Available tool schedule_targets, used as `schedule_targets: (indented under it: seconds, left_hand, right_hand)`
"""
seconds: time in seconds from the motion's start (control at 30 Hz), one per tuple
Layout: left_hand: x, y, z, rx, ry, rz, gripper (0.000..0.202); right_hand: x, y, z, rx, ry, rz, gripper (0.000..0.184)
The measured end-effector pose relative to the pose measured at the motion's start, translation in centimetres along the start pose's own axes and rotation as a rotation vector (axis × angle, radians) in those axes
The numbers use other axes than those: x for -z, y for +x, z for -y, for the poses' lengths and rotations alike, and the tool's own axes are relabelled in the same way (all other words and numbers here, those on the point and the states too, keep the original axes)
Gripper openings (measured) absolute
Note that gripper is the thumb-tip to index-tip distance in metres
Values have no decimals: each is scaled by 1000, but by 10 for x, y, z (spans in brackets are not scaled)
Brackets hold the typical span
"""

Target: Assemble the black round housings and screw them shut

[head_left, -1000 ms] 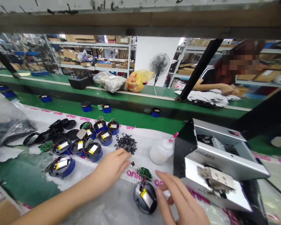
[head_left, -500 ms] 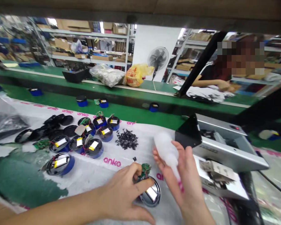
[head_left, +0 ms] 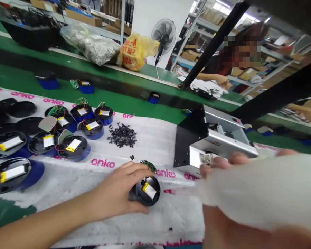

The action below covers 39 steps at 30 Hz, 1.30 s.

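My left hand curls around a round black housing, thumb at its near side and fingers at the far side. A silver battery with yellow tape lies inside, and a green circuit board sticks out by my fingertips. Close to the camera and blurred, my right hand is closed around a white squeeze bottle. The bottle lies tilted on its side. Its thin nozzle with a pink tip points left at the housing, a small gap apart.
Several blue-sided housings with batteries stand at left beside black lids. A pile of small black parts lies on the printed white sheet. A silver-and-black machine stands at right. Beyond the green belt, a person handles white pieces.
My right hand has turned the bottle from upright to sideways, nozzle toward the housing, and brought it closer to the camera. My left hand now grasps the housing's side. The view has shifted.
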<state>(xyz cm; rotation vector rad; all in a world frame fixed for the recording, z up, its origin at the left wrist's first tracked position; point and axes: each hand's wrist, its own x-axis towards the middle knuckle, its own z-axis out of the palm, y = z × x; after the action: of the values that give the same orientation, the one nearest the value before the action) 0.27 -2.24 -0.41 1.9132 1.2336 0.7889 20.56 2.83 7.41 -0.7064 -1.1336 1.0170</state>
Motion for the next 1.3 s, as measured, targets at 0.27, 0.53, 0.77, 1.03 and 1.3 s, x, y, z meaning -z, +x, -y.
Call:
schedule_targets:
  seconds: [0.27, 0.53, 0.77, 1.03, 1.3]
  left_hand:
    - [1, 1, 0, -26, 13, -12, 70]
    - [2, 3, 0, -31, 15, 3, 67]
    - [2, 4, 2, -32, 20, 13, 66]
    - [2, 2, 2, -47, 11, 1, 64]
    - [4, 1, 0, -26, 21, 38, 67]
  right_hand:
    - [-10, -11, -37, -20, 188, -38, 40]
    - [-13, -13, -44, -12, 128, -84, 52]
    - [-11, -16, -46, 6, 103, -68, 56]
    - [-10, -16, -44, 6, 104, -78, 56]
    - [-9, -8, -21, -29, 189, -69, 45]
